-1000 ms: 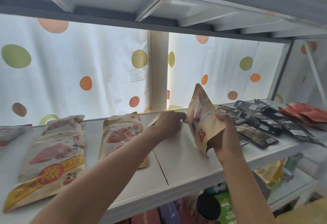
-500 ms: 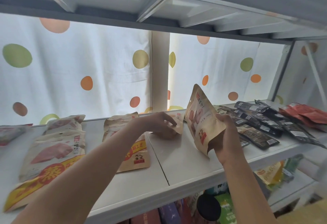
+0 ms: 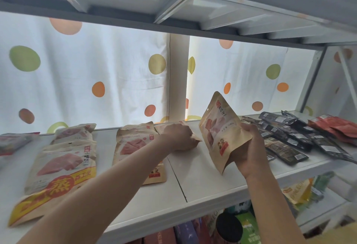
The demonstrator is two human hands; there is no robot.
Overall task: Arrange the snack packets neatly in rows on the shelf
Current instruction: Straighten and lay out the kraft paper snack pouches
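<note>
My right hand (image 3: pixel 249 147) grips a tan snack pouch (image 3: pixel 220 128) by its lower right side and holds it upright above the white shelf (image 3: pixel 202 178). My left hand (image 3: pixel 178 136) is closed on the corner of another tan pouch (image 3: pixel 168 126) lying flat at the back middle of the shelf. Beside it, a tan pouch (image 3: pixel 135 145) lies in a column, partly under my left forearm. Further left lies a big pouch with a yellow and red band (image 3: pixel 58 170), with a smaller one (image 3: pixel 75 131) behind it.
Several dark packets (image 3: pixel 289 137) and red packets (image 3: pixel 336 128) lie overlapped at the shelf's right end. A red-trimmed packet (image 3: pixel 11 141) sits at the far left. An upper shelf (image 3: pixel 193 2) hangs close overhead. A dotted curtain (image 3: pixel 87 74) backs the shelf. More goods (image 3: pixel 241 228) fill the lower shelf.
My left hand has drawn the flat pouch at the back leftwards, closer to the column of tan pouches. My right hand keeps the upright pouch almost still.
</note>
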